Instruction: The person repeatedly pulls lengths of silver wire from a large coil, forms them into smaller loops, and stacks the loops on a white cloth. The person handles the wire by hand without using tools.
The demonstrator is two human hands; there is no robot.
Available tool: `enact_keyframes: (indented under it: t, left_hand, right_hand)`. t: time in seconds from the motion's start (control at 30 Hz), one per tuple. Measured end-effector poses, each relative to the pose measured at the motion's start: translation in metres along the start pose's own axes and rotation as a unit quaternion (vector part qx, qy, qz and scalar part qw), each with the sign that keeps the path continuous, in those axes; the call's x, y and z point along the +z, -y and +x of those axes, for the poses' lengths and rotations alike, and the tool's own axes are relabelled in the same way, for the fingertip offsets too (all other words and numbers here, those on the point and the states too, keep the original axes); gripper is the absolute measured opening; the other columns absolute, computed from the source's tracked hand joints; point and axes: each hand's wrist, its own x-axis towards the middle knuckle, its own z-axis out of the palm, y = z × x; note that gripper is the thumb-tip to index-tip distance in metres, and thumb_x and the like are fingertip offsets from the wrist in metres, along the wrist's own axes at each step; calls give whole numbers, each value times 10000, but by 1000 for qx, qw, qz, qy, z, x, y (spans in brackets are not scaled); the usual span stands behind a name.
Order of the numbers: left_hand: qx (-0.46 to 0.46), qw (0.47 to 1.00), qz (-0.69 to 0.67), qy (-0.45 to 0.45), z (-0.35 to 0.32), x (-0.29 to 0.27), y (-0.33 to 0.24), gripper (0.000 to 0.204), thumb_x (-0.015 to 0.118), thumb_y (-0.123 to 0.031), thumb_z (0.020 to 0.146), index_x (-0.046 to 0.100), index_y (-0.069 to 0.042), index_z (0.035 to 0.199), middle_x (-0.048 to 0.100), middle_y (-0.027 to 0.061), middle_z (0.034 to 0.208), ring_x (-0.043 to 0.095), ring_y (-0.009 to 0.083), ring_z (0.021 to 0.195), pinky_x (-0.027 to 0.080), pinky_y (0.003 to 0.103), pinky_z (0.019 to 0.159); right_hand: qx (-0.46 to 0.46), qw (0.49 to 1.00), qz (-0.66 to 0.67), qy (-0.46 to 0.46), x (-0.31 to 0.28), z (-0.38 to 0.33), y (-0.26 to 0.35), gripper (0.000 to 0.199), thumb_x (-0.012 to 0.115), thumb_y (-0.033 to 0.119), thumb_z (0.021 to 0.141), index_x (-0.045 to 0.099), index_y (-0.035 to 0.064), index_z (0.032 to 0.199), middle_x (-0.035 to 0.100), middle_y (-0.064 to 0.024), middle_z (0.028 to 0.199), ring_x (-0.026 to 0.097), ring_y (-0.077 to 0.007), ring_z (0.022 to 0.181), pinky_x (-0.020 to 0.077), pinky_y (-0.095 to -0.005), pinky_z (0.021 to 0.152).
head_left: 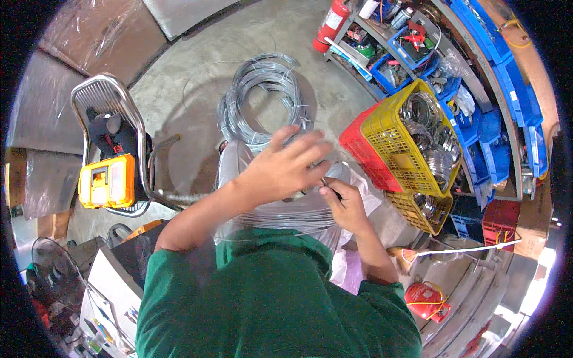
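Observation:
My left hand (289, 161) is raised over a coil of wire (280, 219) at my lap, its fingers spread and smeared by motion, with nothing seen in them. Close beside it on the right, my right hand (347, 207) is closed around a slim dark tool (332, 190) with a metallic end; its exact kind cannot be made out. The loops of the lap coil curve below both hands, partly over clear plastic wrap (362, 190). Farther off, a larger bundle of grey wire coils (237, 80) lies on the concrete floor, bound with thin ties.
At right stand a red crate (364, 143) and a yellow crate (391, 140) holding wire rings, beside shelving with blue bins (486, 140). A metal chair (140, 110) bears a yellow toolbox (107, 182) at left. A fire extinguisher (331, 27) stands at the back.

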Motion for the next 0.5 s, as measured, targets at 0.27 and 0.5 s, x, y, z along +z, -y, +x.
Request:
enact_keyframes:
  t: [0.27, 0.5]
  left_hand:
    - [-371, 714, -568, -175, -23, 15, -21, 614, 571, -76, 976, 287, -39, 1519, 652, 190, 1212, 687, 281, 1025, 542, 369, 886]
    - [-387, 566, -664, -300, -26, 30, -40, 489, 574, -11, 960, 385, -6, 1411, 693, 215, 1091, 710, 309, 964, 588, 406, 859]
  right_hand:
    - [-42, 998, 37, 8, 9, -2, 10, 263, 609, 196, 975, 678, -9, 1125, 686, -144, 912, 648, -193, 800, 498, -304, 733]
    - [-29, 999, 38, -6, 16, -2, 16, 238, 620, 186, 965, 674, -27, 1055, 650, -136, 814, 623, -203, 713, 481, -318, 666]
